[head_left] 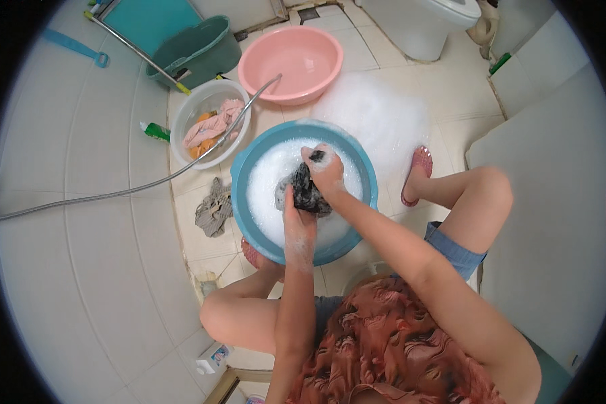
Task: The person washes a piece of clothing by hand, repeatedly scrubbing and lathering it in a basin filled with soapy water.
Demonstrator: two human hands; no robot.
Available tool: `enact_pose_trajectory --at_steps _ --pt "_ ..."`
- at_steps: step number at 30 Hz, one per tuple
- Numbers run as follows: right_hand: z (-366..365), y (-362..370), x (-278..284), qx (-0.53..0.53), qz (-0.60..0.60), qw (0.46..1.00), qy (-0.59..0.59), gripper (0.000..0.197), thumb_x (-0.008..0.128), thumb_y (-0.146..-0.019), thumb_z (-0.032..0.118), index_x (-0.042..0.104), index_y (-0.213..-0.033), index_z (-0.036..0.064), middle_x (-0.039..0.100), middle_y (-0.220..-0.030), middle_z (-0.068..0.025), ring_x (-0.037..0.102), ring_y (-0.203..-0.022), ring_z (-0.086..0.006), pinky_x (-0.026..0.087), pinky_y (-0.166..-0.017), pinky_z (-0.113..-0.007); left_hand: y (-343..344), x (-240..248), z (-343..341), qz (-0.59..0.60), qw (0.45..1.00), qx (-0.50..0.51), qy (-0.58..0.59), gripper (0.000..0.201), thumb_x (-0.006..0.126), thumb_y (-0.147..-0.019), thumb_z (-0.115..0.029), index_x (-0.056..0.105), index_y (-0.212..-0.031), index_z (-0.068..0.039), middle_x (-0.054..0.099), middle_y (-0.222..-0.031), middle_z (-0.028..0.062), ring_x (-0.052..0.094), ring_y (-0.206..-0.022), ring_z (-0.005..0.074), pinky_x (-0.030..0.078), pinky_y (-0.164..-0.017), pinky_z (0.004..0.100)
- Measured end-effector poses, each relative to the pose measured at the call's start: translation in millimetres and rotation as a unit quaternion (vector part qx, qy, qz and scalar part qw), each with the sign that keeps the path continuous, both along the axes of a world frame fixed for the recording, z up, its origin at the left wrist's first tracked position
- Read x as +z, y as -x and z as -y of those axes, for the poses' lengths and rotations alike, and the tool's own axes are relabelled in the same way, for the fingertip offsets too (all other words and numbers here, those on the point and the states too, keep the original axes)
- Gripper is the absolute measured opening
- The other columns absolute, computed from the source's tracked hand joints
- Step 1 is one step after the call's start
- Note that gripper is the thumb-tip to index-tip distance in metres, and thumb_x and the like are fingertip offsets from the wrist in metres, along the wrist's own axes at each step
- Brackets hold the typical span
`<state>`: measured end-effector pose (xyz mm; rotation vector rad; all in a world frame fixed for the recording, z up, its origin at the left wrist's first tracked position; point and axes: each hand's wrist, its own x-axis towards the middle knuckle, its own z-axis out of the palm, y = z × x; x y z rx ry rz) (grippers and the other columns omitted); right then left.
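A wet black cloth [308, 191], bunched up and streaked with suds, is held over a blue basin [372, 185] full of white foam [266, 178]. My right hand [325, 172] is closed on the cloth's upper part, and a dark bit of it pokes out by the thumb. From below, my left hand [299, 225] grips the cloth's lower side, its thumb pointing up along the edge. Foam clings to both hands and to my left wrist. The cloth's exact kind cannot be made out.
Beyond the basin stand a pink basin [316, 64], a white tub [177, 138] with pink and orange cloths, and a green bucket [209, 50]. A metal shower hose [148, 185] crosses the tub into the pink basin. A grey cloth [213, 212] and spilled foam [384, 114] lie on the tiles.
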<state>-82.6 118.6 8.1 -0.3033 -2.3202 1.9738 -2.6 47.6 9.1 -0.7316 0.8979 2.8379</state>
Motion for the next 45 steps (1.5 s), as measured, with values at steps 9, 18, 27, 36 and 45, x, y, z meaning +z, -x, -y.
enact_pose_trajectory --at_steps 9,18,27,36,45 --pt "-15.0 -104.4 7.1 0.213 -0.273 0.932 -0.103 0.029 0.066 -0.069 0.020 0.058 -0.094 0.0079 0.057 -0.096 -0.0093 0.051 -0.098 -0.0282 0.031 -0.096 -0.045 -16.1 -16.0 3.8 -0.002 0.999 -0.038 -0.031 0.046 0.049 -0.089 -0.040 0.043 -0.120 -0.006 0.049 -0.082 0.0008 0.049 -0.078 0.0140 0.043 -0.073 0.0276" --pt "4.7 -59.6 1.6 0.068 -0.238 0.962 -0.115 0.013 0.064 -0.067 0.011 0.061 -0.079 0.0079 0.058 -0.083 -0.0105 0.058 -0.083 -0.0287 0.044 -0.082 -0.039 -16.2 -32.3 3.1 -0.072 0.986 -0.039 -0.146 0.034 0.045 -0.091 -0.019 0.046 -0.122 -0.006 0.052 -0.111 0.0097 0.053 -0.099 0.0191 0.046 -0.083 0.0323" --pt "-19.9 -26.3 8.4 0.061 -0.051 0.990 -0.117 0.020 0.066 -0.075 0.028 0.062 -0.083 0.0101 0.063 -0.083 -0.0133 0.060 -0.082 -0.0321 0.047 -0.075 -0.037 -20.2 -21.0 -14.6 -0.236 0.891 -0.089 0.376 0.041 0.049 -0.088 -0.021 0.041 -0.125 -0.005 0.046 -0.123 0.0081 0.048 -0.111 0.0220 0.044 -0.090 0.0351" --pt "-10.3 -61.5 2.7 0.111 -0.062 0.979 -0.158 0.034 0.062 -0.075 0.041 0.064 -0.086 0.0085 0.063 -0.083 -0.0176 0.061 -0.080 -0.0379 0.048 -0.072 -0.042 -13.4 -38.4 -23.9 -0.291 0.937 0.030 -0.190 0.037 0.046 -0.092 -0.034 0.050 -0.116 -0.007 0.057 -0.106 0.0043 0.054 -0.100 0.0179 0.041 -0.091 0.0309" --pt "-62.8 -11.3 -24.8 0.279 0.058 0.937 -0.203 0.050 0.060 -0.076 0.046 0.062 -0.098 0.0014 0.063 -0.096 -0.0197 0.060 -0.092 -0.0333 0.045 -0.083 -0.036 -14.9 -12.1 -6.5 0.070 0.746 -0.218 0.626 0.032 0.050 -0.086 -0.019 0.057 -0.110 0.001 0.063 -0.102 0.0109 0.061 -0.087 0.0286 0.046 -0.078 0.0373"
